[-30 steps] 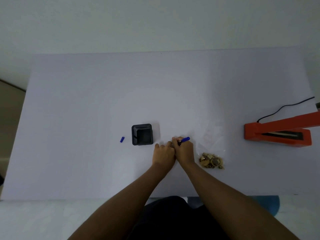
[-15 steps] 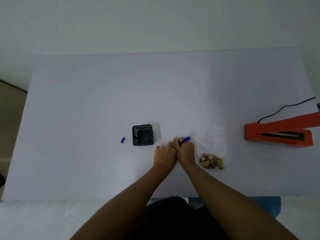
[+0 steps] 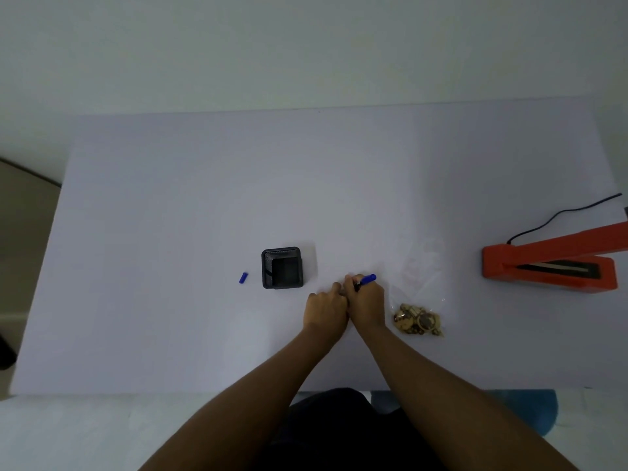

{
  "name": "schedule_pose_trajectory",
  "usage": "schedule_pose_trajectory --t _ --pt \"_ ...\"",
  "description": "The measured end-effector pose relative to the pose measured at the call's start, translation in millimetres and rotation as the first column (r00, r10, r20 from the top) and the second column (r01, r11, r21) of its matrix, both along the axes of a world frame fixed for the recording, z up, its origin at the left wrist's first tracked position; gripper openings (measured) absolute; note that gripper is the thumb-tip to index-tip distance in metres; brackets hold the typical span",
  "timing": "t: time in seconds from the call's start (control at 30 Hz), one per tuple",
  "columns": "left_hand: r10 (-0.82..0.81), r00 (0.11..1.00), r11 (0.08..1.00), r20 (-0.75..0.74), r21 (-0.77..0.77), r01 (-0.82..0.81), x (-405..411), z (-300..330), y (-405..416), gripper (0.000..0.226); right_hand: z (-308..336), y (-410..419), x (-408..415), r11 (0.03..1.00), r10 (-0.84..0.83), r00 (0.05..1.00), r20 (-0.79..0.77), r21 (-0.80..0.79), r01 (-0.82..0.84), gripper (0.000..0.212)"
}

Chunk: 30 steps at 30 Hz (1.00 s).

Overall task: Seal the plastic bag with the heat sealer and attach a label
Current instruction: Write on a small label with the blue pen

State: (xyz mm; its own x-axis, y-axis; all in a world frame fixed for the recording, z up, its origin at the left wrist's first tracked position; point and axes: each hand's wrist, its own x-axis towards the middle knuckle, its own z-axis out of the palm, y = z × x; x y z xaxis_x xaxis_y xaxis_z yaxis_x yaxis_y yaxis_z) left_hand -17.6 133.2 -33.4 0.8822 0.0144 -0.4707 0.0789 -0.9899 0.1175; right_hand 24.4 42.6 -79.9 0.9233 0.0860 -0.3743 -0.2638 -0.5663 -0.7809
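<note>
Hands: both low at mid worktop, side by side, knuckles touching.
R hand (image 3: 367,302): fingers curled round a blue-barrelled pen w/ dark grip (image 3: 365,280), tip pointing down-left toward the surface, blue end sticking out up-right.
L hand (image 3: 325,309): fingers bent, pressed down on the surface just beside the pen tip; what lies under them too pale to make out.
Bag: clear plastic bag w/ small gold-brown round pieces (image 3: 417,302) lies flat just right of R hand, contents bunched at the near end, far end flat & see-through.
Sealer: orange heat sealer w/ raised arm (image 3: 550,263) at right edge, well apart from bag; black cord (image 3: 564,212) runs off behind it.
Holder: black square mesh pen holder (image 3: 282,267) left of hands, near.
Cap: small blue pen cap (image 3: 243,277) just left of holder.
Worktop: pale lavender-white worktop (image 3: 170,215).
</note>
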Motion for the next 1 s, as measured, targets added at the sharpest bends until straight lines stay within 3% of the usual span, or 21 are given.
schedule_pose_trajectory --t 0.47,0.73,0.9,1.0 --pt "-0.014 1.000 1.000 -0.023 0.007 0.014 2.7 5.9 1.4 0.028 3.3 -4.3 3.8 0.999 -0.025 0.999 0.029 -0.045 0.026 0.039" --pt "-0.007 1.000 1.000 -0.001 -0.019 0.007 -2.0 1.7 4.4 0.051 5.7 -1.3 -4.2 0.995 0.100 0.994 0.046 -0.021 -0.099 0.044" --pt "-0.002 1.000 1.000 -0.029 -0.016 0.002 -1.1 4.0 1.6 0.039 3.6 -4.3 -6.1 0.998 0.056 0.997 0.047 0.007 -0.056 0.043" --pt "-0.005 1.000 1.000 -0.029 -0.018 0.004 0.3 3.5 0.1 0.042 6.4 -5.1 -6.5 0.999 0.051 0.997 0.056 0.014 -0.052 0.045"
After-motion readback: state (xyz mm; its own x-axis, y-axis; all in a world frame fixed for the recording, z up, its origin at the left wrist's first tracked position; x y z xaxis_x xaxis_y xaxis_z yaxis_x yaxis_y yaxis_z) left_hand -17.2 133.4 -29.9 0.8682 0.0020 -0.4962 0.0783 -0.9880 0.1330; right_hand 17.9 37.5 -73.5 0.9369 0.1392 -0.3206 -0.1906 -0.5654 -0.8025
